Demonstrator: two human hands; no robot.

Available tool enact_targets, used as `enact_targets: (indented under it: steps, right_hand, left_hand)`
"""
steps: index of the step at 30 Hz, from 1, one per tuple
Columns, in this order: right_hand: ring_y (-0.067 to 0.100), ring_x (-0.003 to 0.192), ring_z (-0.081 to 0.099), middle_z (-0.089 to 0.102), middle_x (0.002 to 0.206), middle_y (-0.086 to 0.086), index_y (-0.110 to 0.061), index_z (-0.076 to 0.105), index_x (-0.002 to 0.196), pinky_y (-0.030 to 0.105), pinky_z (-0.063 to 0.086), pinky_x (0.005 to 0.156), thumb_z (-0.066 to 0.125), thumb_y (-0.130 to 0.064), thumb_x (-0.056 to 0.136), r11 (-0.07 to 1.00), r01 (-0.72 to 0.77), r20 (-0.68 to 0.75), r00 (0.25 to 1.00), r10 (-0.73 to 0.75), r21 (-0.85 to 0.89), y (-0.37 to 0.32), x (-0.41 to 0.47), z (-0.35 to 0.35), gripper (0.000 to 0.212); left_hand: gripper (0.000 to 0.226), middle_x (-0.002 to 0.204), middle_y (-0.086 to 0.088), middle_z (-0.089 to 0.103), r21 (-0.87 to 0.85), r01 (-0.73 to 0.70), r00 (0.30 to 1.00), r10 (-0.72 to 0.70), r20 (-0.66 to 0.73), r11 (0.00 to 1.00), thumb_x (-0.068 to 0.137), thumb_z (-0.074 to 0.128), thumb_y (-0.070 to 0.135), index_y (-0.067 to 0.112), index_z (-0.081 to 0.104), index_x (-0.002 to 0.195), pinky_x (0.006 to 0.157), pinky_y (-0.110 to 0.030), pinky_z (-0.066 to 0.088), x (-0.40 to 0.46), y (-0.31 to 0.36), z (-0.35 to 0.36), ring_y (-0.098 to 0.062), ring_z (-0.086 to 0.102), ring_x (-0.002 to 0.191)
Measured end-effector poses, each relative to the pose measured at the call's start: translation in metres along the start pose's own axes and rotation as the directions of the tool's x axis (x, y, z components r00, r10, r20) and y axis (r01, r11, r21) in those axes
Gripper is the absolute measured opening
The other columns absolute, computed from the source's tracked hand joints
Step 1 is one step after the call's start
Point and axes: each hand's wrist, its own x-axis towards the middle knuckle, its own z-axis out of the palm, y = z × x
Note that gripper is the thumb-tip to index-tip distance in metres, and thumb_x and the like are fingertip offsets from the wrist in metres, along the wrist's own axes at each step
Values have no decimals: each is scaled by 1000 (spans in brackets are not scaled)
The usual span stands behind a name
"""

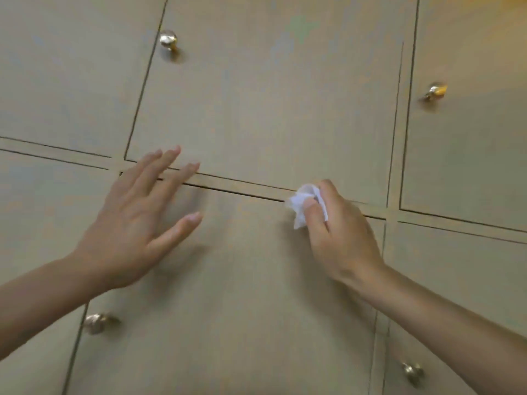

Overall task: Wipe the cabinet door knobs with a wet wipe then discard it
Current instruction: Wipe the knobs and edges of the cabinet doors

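- Wet wipe (299,205): white, crumpled into a small wad with no clear long axis; loose corners stick out to the left and downward.
- Right hand (339,232): fingers curled round the wipe, pinching it in front of the seam between cabinet doors (271,109).
- Left hand (137,226): fingers straight and spread, holding nothing, in front of the doors.
- Four shiny metal knobs (168,39) visible, all apart from both hands; image blurred.

Left hand (134,220) spread flat, fingers straight and slightly apart, thumb out to the side, palm facing away, holding nothing. Left forearm bare, coming in from the lower left edge. Right hand (339,232) curled, thumb and fingers pinching a crumpled wipe (302,203). Right forearm bare, entering from the lower right corner.
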Motion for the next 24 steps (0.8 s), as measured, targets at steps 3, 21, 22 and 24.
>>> enact_targets:
  steps: [3,21,22,24]
  right_hand:
    - [12,73,50,56,85,-20,-24,46,100,31,39,62,23,-44,95,998,16,46,999,-19,53,-22,-16,23,31]
    - [7,95,58,63,100,-19,-32,62,103,28,47,82,55,-21,89,992,15,273,961,-48,122,-129,-91,140,20]
    - [5,93,58,63,98,-21,-33,62,102,25,46,81,54,-22,88,991,16,279,959,-53,133,-136,-94,148,19]
    - [-1,89,54,60,95,-22,-35,60,98,21,43,79,51,-26,89,988,3,315,948,-52,153,-141,-100,147,15]
  left_hand:
    - [70,170,3,17,9,6,1000,-7,29,1000,95,35,64,33,32,157,126,-48,15,-25,-20,-10,-18,9,158]
    - [75,172,-3,12,220,-70,988,38,147,973,94,40,62,30,26,161,125,-49,16,-107,-134,-20,-25,8,159]
    - [77,172,-4,12,240,-61,989,27,146,969,93,40,65,30,25,161,126,-47,14,-109,-142,-20,-25,8,159]
    - [83,172,-5,12,270,-45,992,12,122,962,91,41,70,30,24,161,127,-46,12,-106,-143,-14,-25,8,159]
